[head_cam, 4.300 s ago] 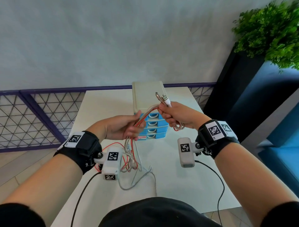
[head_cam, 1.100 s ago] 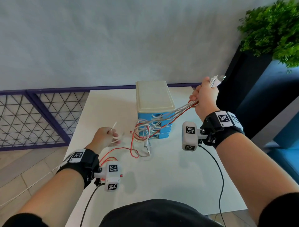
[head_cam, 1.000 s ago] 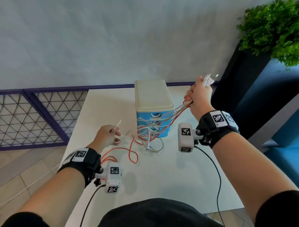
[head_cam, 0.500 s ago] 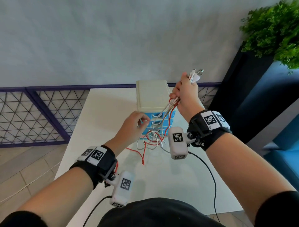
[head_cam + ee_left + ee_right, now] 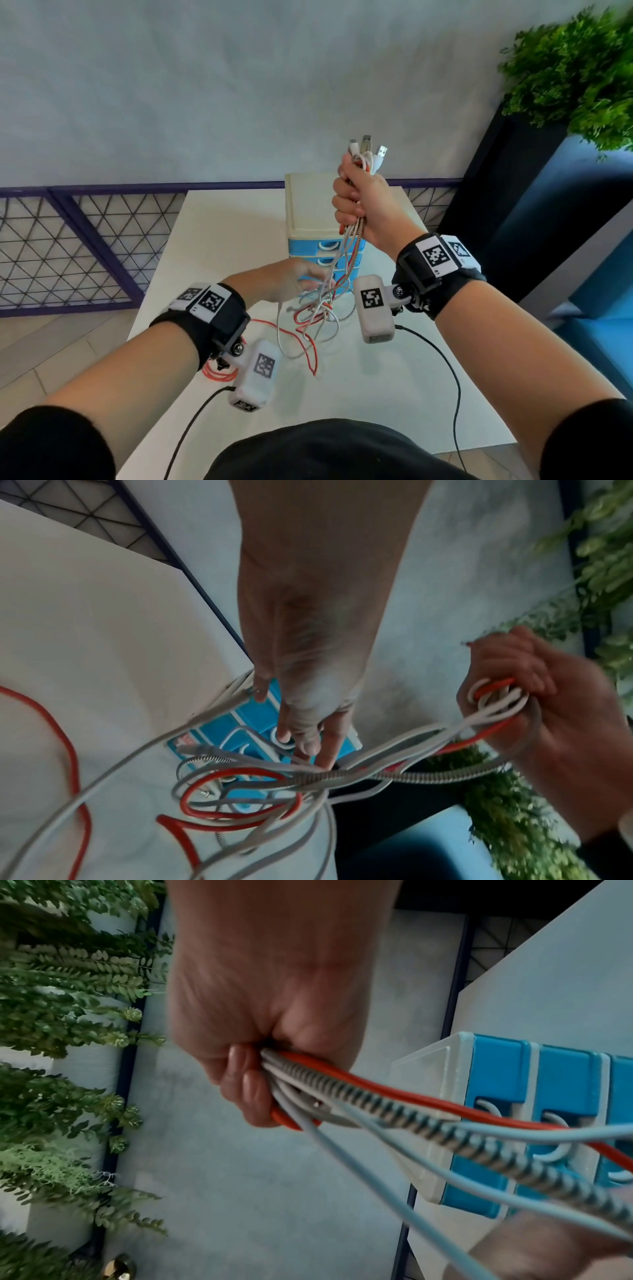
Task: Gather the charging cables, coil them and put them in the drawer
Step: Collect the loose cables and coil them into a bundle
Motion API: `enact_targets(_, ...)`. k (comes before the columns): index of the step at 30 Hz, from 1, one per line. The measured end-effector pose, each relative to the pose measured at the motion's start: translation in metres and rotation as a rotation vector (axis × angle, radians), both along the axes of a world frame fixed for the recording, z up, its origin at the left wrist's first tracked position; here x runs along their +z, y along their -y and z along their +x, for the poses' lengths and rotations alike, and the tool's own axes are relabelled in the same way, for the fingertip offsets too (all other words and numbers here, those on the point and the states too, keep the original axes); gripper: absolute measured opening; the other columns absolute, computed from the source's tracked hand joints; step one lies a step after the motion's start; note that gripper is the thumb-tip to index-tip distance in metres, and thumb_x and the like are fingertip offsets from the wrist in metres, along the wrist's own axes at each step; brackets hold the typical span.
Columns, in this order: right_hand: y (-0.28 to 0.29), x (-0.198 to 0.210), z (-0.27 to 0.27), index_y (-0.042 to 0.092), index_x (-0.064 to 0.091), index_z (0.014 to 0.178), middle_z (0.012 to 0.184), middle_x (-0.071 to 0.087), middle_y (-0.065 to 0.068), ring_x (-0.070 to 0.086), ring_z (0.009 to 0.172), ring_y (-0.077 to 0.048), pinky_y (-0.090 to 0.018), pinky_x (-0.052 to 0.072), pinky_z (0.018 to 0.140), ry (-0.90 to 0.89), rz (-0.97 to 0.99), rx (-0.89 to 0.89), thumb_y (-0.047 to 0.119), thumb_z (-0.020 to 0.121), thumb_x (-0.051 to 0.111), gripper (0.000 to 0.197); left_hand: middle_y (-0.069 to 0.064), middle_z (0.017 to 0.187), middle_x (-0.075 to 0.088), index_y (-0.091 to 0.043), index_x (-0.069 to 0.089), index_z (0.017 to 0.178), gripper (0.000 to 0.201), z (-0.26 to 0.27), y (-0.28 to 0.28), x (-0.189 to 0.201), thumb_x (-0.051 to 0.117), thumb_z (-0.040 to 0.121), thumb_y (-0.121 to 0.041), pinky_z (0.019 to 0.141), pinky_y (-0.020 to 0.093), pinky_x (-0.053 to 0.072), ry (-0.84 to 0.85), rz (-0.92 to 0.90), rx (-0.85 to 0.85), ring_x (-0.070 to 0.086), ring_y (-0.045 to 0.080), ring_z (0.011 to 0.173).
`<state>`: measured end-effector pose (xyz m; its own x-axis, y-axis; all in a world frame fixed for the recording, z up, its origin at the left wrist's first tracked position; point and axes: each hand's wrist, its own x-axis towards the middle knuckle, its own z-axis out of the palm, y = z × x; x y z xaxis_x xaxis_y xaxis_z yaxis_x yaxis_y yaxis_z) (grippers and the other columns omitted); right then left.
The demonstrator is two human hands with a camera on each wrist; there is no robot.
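Note:
My right hand [image 5: 359, 205] is raised in front of the drawer unit [image 5: 308, 205] and grips a bundle of charging cables [image 5: 394, 1110]: white ones, a red one and a braided one. Their plugs [image 5: 366, 150] stick up out of the fist. The cables hang down to a loose tangle [image 5: 315, 315] on the white table [image 5: 222, 233]. My left hand [image 5: 287, 279] is lower, blurred, at the hanging strands before the blue drawers [image 5: 253, 723]. Its fingers [image 5: 308, 739] point straight out, and a white cable [image 5: 212, 712] runs up to its thumb.
The drawers look closed. A red cable loop [image 5: 219, 373] lies under my left wrist. A purple mesh fence [image 5: 68, 246] borders the table's left and far sides. On the right stand a black planter [image 5: 513, 205] with a green plant [image 5: 575, 75] and blue seating [image 5: 599, 325].
My right hand has swung from the far right back over the drawer unit, lifting the bundle upright. My left hand has come in from the left with its white cable to the hanging strands.

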<state>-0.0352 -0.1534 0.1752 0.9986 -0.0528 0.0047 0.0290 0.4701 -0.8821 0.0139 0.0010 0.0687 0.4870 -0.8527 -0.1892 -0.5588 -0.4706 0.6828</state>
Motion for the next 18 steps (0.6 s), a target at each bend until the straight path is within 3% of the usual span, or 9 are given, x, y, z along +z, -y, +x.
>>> enact_targets(3,-0.002,0.003,-0.002,0.021,0.035,0.068,0.051,0.023,0.007,0.020,0.033,-0.004,-0.016,0.021,0.034,0.009,-0.067,0.022,0.033,0.101,0.045,0.037,-0.002,0.101,0.069,-0.011,0.068,0.103,0.016,-0.001,0.000,-0.012,0.059,0.091,-0.010,0.082,0.009,0.041,0.007,0.000,0.008,0.059,0.001,0.090)
enact_targets(5,-0.002,0.004,-0.003,0.021,0.036,0.067,0.052,0.022,0.006,0.019,0.034,-0.005,-0.017,0.021,0.035,0.012,-0.086,0.025,0.033,0.101,0.044,0.037,-0.007,0.081,0.069,-0.017,0.067,0.084,0.007,-0.001,-0.003,-0.016,0.065,0.085,-0.010,0.072,0.009,0.043,0.018,-0.063,0.094,0.059,-0.007,0.071)
enact_targets(7,0.000,0.006,-0.005,0.020,0.037,0.069,0.053,0.022,0.006,0.019,0.035,-0.005,-0.017,0.019,0.035,0.009,-0.082,0.038,0.032,0.101,0.044,0.035,-0.003,0.072,0.071,-0.015,0.070,0.079,0.007,0.002,-0.010,-0.018,0.067,0.084,-0.010,0.065,0.010,0.045,0.001,-0.126,0.229,0.061,-0.002,0.061)
enact_targets(9,0.003,0.007,-0.007,0.020,0.037,0.070,0.052,0.023,0.006,0.020,0.034,-0.004,-0.018,0.019,0.035,0.001,-0.062,0.072,0.032,0.101,0.043,0.034,0.002,0.064,0.071,-0.014,0.071,0.070,0.014,0.007,-0.022,-0.021,0.067,0.084,-0.013,0.060,0.009,0.043,0.050,-0.116,0.359,0.060,0.000,0.053)
enact_targets(12,0.008,0.010,-0.011,0.019,0.039,0.071,0.048,0.026,0.008,0.021,0.030,-0.002,-0.016,0.020,0.032,-0.018,-0.025,0.140,0.032,0.102,0.041,0.034,-0.009,0.041,0.059,-0.020,0.062,0.049,0.034,0.017,-0.045,-0.029,0.065,0.081,-0.011,0.044,0.003,0.033,0.096,0.077,0.560,0.052,-0.007,0.037)
enact_targets(15,0.015,0.016,-0.015,0.018,0.041,0.072,0.047,0.028,0.009,0.021,0.029,-0.001,-0.015,0.019,0.030,-0.020,-0.014,0.184,0.032,0.102,0.040,0.033,-0.004,0.040,0.058,-0.010,0.067,0.053,0.023,0.020,-0.068,-0.034,0.066,0.075,-0.008,0.033,0.009,0.035,0.053,0.342,0.749,0.051,0.002,0.031)
enact_targets(18,0.021,0.021,-0.016,0.018,0.041,0.072,0.046,0.029,0.009,0.022,0.028,-0.001,-0.015,0.019,0.030,-0.003,0.005,0.180,0.031,0.102,0.039,0.033,0.009,0.062,0.071,0.000,0.068,0.069,0.016,0.019,-0.083,-0.041,0.057,0.081,0.000,0.038,0.016,0.047,-0.065,0.385,0.841,0.061,0.012,0.040)
